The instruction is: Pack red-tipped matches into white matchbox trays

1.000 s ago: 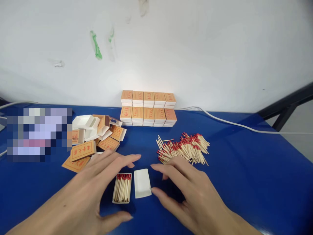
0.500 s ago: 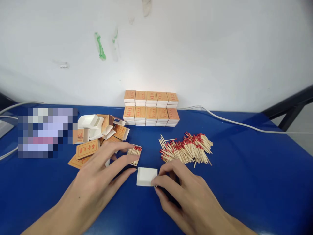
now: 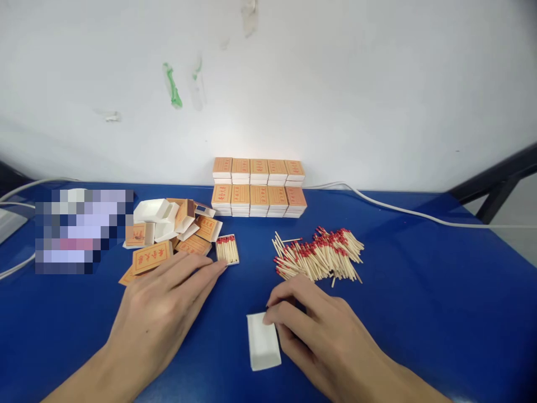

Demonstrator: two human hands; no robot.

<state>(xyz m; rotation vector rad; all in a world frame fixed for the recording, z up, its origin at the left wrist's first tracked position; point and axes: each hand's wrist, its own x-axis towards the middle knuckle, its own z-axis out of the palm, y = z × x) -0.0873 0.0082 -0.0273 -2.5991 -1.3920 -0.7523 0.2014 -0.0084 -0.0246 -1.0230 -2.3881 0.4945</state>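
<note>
Near the middle of the table lies a small white matchbox tray (image 3: 227,249) filled with red-headed matches. My left hand (image 3: 168,302) rests beside it, fingers stretched out and close together, with the fingertips at the tray's near edge. My right hand (image 3: 310,330) has its thumb and fingers closed on the upper right corner of an empty white matchbox tray (image 3: 263,350), which stands lengthwise toward me. Just beyond the right hand is a heap of loose matches (image 3: 323,254) with red heads.
Orange-topped matchboxes (image 3: 258,196) stand in two stacked rows by the wall. A jumbled pile of orange sleeves and white trays (image 3: 168,224) lies to the left. A blurred-out object (image 3: 79,229) is at far left. A white cable (image 3: 403,215) runs along the back right.
The filled tray has moved slightly away from me, and my left fingers no longer straddle it. My right hand has turned the empty tray from crosswise to lengthwise and nearer me.
</note>
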